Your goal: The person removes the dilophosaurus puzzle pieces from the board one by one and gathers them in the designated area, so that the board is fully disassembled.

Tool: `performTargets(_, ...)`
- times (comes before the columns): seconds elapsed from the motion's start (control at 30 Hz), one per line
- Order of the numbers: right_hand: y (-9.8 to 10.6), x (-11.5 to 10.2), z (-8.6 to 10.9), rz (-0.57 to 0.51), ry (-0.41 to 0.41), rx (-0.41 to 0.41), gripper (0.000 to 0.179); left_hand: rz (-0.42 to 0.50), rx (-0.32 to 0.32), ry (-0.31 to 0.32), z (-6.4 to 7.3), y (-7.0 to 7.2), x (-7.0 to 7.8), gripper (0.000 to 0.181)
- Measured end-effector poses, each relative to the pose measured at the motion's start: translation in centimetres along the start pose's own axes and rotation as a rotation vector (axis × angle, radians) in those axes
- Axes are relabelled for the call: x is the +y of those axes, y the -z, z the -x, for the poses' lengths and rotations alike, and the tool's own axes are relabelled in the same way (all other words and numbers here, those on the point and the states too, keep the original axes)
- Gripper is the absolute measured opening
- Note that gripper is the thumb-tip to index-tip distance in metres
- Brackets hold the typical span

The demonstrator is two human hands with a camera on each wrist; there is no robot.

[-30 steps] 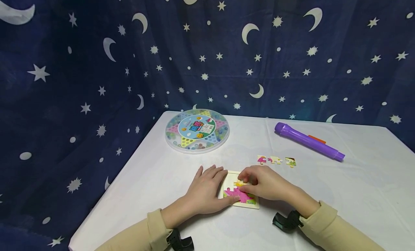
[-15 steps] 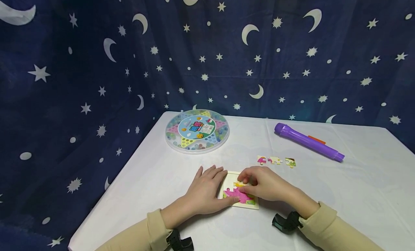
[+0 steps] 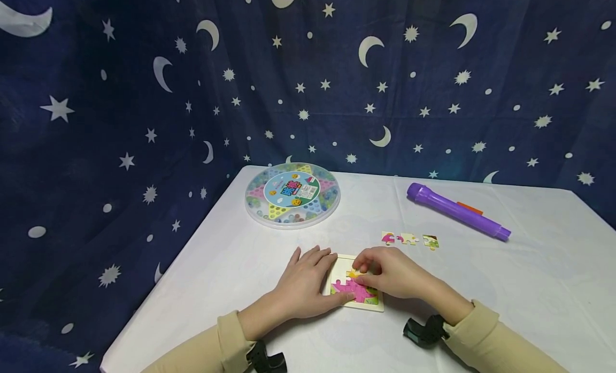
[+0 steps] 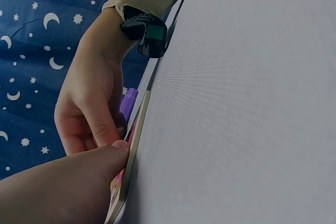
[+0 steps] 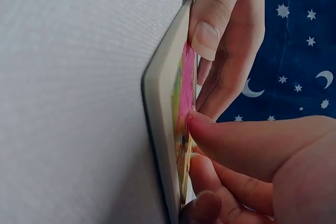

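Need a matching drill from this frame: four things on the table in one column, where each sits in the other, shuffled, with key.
1. round marble game
2. purple flashlight
3. loose puzzle pieces
4. puzzle tray

A. between the left hand and right hand
B. far right, lying slantwise
C. far left corner
D. in a row just beyond the right hand

Pairs: 1-C, 2-B, 3-D, 4-A

This looks like a staged play or recording corner rather than a lived-in room: a dark blue curtain [image 3: 308,78] printed with white moons and stars hangs from 9 through 12 to 3 o'clock, closing off everything behind. In front stands a table under a plain white cloth [image 3: 529,287]. On it lie toys only: a round marble board game [image 3: 292,195] at 11 o'clock, a purple flashlight [image 3: 457,210] at 1 o'clock, loose jigsaw pieces [image 3: 410,238] nearer.
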State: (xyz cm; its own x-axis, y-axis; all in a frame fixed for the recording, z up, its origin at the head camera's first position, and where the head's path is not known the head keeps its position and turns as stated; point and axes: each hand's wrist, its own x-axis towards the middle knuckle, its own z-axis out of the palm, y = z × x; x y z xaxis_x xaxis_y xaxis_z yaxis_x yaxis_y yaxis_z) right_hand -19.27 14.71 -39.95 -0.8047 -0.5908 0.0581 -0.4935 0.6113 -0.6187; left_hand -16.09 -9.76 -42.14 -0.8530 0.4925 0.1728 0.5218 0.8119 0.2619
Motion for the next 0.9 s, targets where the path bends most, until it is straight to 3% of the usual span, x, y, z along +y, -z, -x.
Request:
performTargets(0.53,0.14,-0.43,0.07,-0.007,-0.026,0.018,0.019,0.003,-0.008,0.005,0.00,0.10,0.02,0.088)
performTargets(0.9,0.19,-0.24,0.10,-0.038,0.004,0.045,0.021,-0.007,0.001,0.001,-0.04,0.03,-0.04,0.088)
